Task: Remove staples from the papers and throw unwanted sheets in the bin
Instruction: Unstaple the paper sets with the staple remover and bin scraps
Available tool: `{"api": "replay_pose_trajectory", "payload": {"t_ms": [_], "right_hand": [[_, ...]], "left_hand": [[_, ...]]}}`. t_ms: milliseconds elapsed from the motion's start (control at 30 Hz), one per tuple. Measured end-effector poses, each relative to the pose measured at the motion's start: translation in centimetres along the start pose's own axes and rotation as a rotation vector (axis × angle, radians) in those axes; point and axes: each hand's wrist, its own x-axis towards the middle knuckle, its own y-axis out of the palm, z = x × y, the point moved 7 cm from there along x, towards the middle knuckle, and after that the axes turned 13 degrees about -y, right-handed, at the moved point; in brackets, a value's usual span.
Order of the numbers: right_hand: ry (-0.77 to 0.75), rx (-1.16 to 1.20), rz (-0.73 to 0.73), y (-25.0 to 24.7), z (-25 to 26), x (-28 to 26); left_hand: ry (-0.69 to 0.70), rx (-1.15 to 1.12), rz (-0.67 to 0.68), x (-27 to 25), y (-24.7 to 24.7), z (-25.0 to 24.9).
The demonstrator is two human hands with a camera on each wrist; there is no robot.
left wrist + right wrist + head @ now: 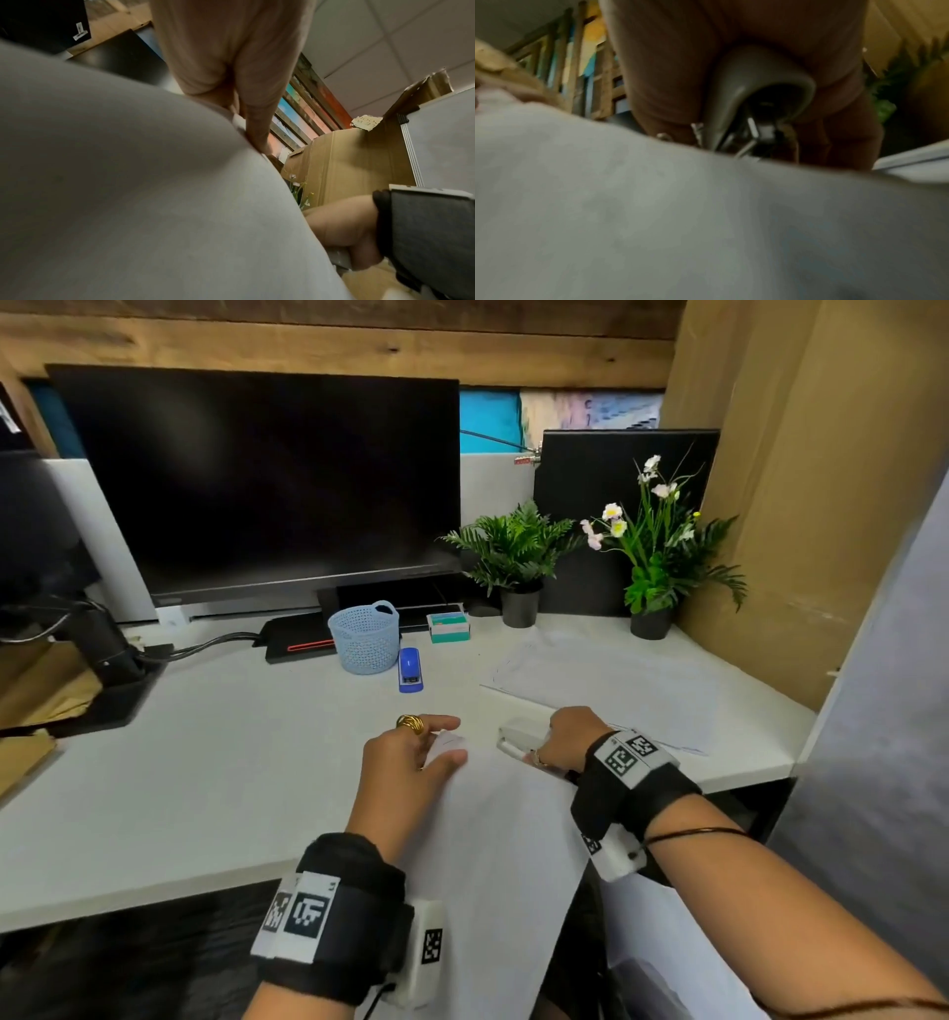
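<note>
A white sheet of paper [493, 839] lies on the desk in front of me and hangs over its front edge. My left hand [452, 739], with a gold ring, pinches the sheet's top left corner between thumb and fingers [254, 130]; the paper [128, 182] bulges up below them. Just to the right, my right hand [560, 731] grips a white stapler [513, 737] whose front end points left at that corner. In the right wrist view the stapler's rear [757, 91] sits in my palm just above the paper [680, 223]. No staple can be made out.
More loose sheets [601, 680] lie at the right rear of the white desk [205, 762]. A blue stapler [410, 670], a small blue basket [365, 636] and a staple box [448, 626] stand behind my hands. Monitor [267, 485], two potted plants [518, 557] and a cardboard box [801, 505] line the back and right.
</note>
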Motion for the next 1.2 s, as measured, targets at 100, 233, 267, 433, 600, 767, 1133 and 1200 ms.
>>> {"api": "replay_pose_trajectory", "payload": {"t_ms": [100, 233, 267, 433, 600, 767, 1133, 1200], "right_hand": [[0.032, 0.209, -0.089, -0.7, -0.8, -0.2], [0.040, 0.806, -0.418, -2.3, -1.1, -1.3], [0.030, 0.973, -0.480, -2.6, -0.7, -1.9], [-0.048, 1.548, -0.535, -2.1, 2.1, -3.7], [-0.058, 1.480, -0.688, -1.1, 3.1, -4.9], [-0.049, 1.588, -0.771, -1.2, 3.1, -5.7], [-0.115, 1.543, -0.810, -1.2, 2.8, -6.6], [-0.141, 1.511, -0.832, -1.3, 3.0, -6.8]], "left_hand": [[0.008, -0.028, -0.021, -0.2, 0.1, 0.1], [0.051, -0.029, -0.002, -0.6, 0.6, 0.2], [0.061, -0.025, 0.004, -0.7, 0.8, 0.2], [0.097, -0.091, -0.037, -1.5, 1.4, -0.6], [0.185, -0.124, -0.057, -2.7, 2.0, -1.7], [0.261, -0.123, -0.117, -3.6, 2.2, -1.8], [0.416, 0.002, -0.163, -4.6, 3.2, -2.7], [0.440, -0.013, -0.182, -4.8, 3.3, -2.7]]}}
